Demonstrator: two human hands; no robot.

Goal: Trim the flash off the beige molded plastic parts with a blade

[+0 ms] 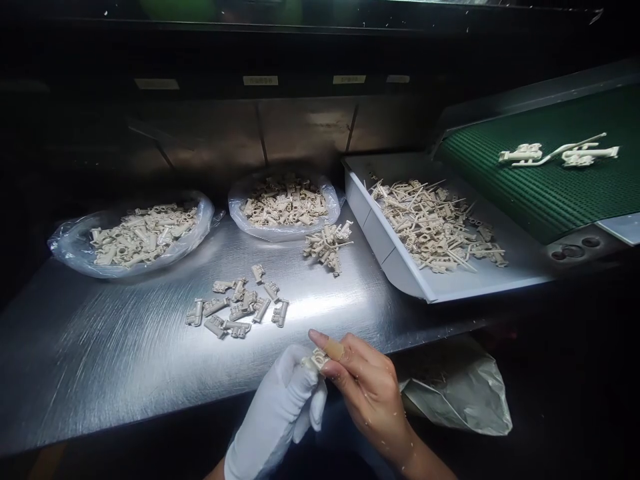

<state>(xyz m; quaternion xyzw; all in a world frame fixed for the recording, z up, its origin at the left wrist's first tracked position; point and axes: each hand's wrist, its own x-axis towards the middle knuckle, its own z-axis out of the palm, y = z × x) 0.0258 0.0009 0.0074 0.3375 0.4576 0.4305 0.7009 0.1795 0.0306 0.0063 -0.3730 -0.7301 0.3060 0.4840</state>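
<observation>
My left hand [290,400], in a white glove, and my bare right hand [363,383] meet at the table's front edge. Both pinch one small beige plastic part [316,361] between their fingertips. My right index finger wears a tan bandage. Just beyond my hands, several loose beige parts [237,308] lie scattered on the steel table [100,347]. A smaller cluster of parts [327,245] sits further back.
Two plastic-lined bowls of beige parts stand at the back: one at left [135,233], one at centre [283,200]. A grey tray [400,267] heaped with parts and sprues sits right. A green conveyor belt [550,180] carries moulded pieces. A plastic bag [460,393] hangs below the table edge.
</observation>
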